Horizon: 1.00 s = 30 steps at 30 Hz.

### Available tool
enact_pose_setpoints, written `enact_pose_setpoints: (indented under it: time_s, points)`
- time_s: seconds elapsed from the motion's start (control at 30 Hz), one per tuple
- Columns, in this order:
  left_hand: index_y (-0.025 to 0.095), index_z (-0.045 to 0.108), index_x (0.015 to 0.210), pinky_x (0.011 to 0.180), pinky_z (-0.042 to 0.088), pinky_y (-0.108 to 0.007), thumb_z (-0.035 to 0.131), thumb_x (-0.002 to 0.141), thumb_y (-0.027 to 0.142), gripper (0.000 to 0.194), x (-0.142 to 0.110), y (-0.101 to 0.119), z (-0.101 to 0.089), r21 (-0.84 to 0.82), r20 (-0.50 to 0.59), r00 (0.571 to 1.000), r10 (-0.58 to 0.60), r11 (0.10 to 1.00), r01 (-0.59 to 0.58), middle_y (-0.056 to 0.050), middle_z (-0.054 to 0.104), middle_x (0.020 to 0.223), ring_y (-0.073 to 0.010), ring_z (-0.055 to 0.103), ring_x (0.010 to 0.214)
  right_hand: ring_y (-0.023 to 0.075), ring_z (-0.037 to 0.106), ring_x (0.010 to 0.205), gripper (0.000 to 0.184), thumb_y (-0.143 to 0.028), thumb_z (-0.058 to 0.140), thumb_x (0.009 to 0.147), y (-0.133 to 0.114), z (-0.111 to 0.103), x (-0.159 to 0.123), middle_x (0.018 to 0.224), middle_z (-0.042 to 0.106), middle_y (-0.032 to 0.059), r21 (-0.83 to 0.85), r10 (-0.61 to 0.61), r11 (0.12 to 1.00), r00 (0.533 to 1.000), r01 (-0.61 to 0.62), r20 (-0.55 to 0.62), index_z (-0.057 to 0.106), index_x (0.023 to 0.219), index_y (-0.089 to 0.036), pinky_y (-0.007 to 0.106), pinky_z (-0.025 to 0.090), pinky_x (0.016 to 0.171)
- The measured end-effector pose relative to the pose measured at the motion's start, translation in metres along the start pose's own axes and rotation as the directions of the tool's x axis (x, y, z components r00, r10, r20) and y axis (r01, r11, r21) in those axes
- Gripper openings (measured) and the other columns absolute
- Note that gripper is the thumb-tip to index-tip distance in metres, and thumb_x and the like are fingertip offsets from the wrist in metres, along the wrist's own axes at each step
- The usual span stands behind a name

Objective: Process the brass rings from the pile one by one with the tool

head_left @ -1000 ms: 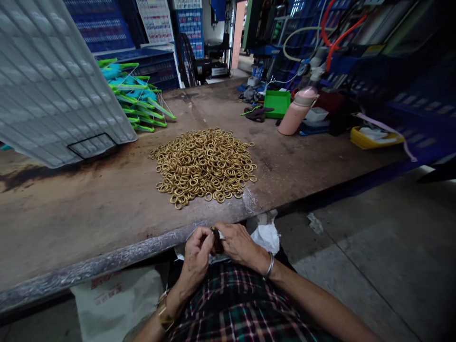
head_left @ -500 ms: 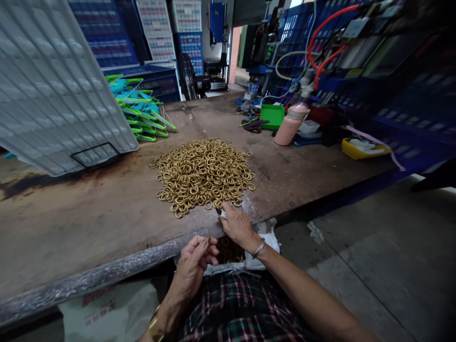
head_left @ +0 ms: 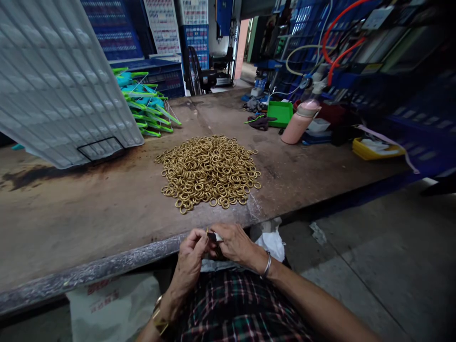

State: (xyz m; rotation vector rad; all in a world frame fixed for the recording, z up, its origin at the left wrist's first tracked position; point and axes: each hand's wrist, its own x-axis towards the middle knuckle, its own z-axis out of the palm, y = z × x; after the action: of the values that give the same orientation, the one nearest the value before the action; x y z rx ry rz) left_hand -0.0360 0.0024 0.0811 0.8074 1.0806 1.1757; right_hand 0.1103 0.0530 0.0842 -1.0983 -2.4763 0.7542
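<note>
Between thumb and fingers, my left hand (head_left: 192,254) pinches a small brass ring (head_left: 207,231), seen nearly edge-on. My right hand (head_left: 235,243) is closed around a small tool with a dark tip and a pale part (head_left: 218,237); its exact kind is too small to make out. The tool's dark end meets or nearly meets the ring, just off the table's front edge. A heap of brass rings (head_left: 213,171) lies on the table beyond both hands. Below the hands, an open white sack (head_left: 272,243) is mostly hidden by them.
The brown worktable (head_left: 71,223) has a plastic-wrapped front edge. A pale ribbed crate (head_left: 67,85) stands at left beside green and turquoise plastic pieces (head_left: 151,107). A pink bottle (head_left: 297,124), a green tray (head_left: 280,113) and a yellow tray (head_left: 377,149) stand at right.
My right hand has moved back from the near edge of the ring heap toward my left hand. The tool is now at the ring in my left fingers. The view has shifted slightly.
</note>
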Motion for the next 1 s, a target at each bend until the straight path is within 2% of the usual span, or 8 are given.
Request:
enact_pose_setpoints:
  time_s: [0.1,0.3,0.4,0.5,0.6,0.77,0.87,1.0]
  points:
    - [0.017,0.052,0.071,0.061,0.044,-0.025,0.054,0.081,0.04,0.025,-0.001,0.005,0.001,0.101,0.003,1.0,0.017,0.995,-0.017,0.002,0.056,0.063,-0.0108,0.052,0.058,0.0141,0.054,0.069,0.02,-0.007,0.044,0.077,-0.001,-0.001,0.001,0.078,0.062,0.0016,-0.021,0.003,1.0,0.999,-0.003,0.032,0.056,0.089,-0.018,0.023,0.03,0.06]
    - [0.017,0.052,0.069,0.059,0.044,-0.025,0.058,0.077,0.043,0.028,0.001,0.007,0.003,0.143,-0.025,0.999,0.022,0.989,-0.018,0.002,0.055,0.061,-0.012,0.051,0.058,0.0144,0.056,0.071,0.016,-0.012,0.044,0.081,-0.005,-0.001,0.002,0.081,0.063,0.0027,-0.055,0.025,0.998,0.997,-0.021,0.074,0.055,0.09,-0.018,0.024,0.03,0.061]
    - [0.017,0.053,0.068,0.06,0.044,-0.026,0.058,0.077,0.044,0.028,-0.003,0.01,0.005,0.137,-0.012,1.0,0.009,0.991,-0.007,0.0,0.056,0.062,-0.0132,0.051,0.059,0.0159,0.057,0.07,0.014,-0.016,0.046,0.08,-0.004,0.001,0.003,0.081,0.064,0.0038,-0.108,0.109,0.989,0.991,-0.1,0.082,0.055,0.091,-0.017,0.025,0.03,0.059]
    - [0.016,0.056,0.065,0.068,0.043,-0.027,0.057,0.08,0.037,0.026,-0.01,0.015,0.01,0.155,0.071,0.997,0.028,0.987,-0.039,-0.003,0.059,0.069,-0.0145,0.054,0.068,0.0174,0.058,0.072,0.022,-0.011,0.043,0.077,0.004,-0.002,0.007,0.083,0.064,0.0063,-0.196,0.23,0.956,0.972,-0.218,0.04,0.055,0.094,-0.016,0.026,0.03,0.06]
    - [0.016,0.059,0.068,0.068,0.042,-0.026,0.058,0.08,0.035,0.022,-0.013,0.017,0.015,0.014,0.135,0.991,0.0,1.0,-0.002,-0.003,0.061,0.072,-0.0131,0.054,0.067,0.0182,0.058,0.076,0.027,-0.006,0.04,0.075,0.017,-0.011,0.014,0.087,0.065,0.0074,-0.244,0.324,0.912,0.944,-0.33,-0.066,0.054,0.096,-0.016,0.026,0.032,0.063]
    - [0.013,0.061,0.075,0.055,0.044,-0.024,0.067,0.071,0.036,0.025,-0.003,0.012,0.014,-0.293,0.03,0.974,-0.225,0.93,0.224,-0.004,0.061,0.07,-0.0112,0.054,0.059,0.0191,0.059,0.087,0.027,-0.014,0.044,0.081,0.033,-0.019,0.024,0.099,0.064,0.007,-0.233,0.411,0.857,0.883,-0.459,-0.225,0.047,0.108,-0.017,0.026,0.035,0.068]
    - [0.012,0.059,0.07,0.05,0.043,-0.023,0.071,0.066,0.033,0.024,0.002,0.014,0.012,-0.366,-0.015,0.967,-0.255,0.901,0.232,-0.004,0.062,0.072,-0.0107,0.054,0.058,0.0209,0.06,0.087,0.028,-0.022,0.046,0.085,0.034,-0.018,0.028,0.1,0.064,0.0077,-0.27,0.428,0.836,0.875,-0.478,-0.226,0.044,0.113,-0.018,0.028,0.035,0.068]
    - [0.015,0.055,0.067,0.048,0.042,-0.021,0.071,0.064,0.028,0.021,0.003,0.018,0.012,-0.447,0.043,0.963,-0.265,0.857,0.256,-0.002,0.061,0.069,-0.0091,0.052,0.054,0.0205,0.06,0.087,0.025,-0.023,0.049,0.085,0.032,-0.018,0.03,0.099,0.064,0.0067,-0.288,0.433,0.832,0.88,-0.474,-0.195,0.046,0.11,-0.02,0.027,0.034,0.067]
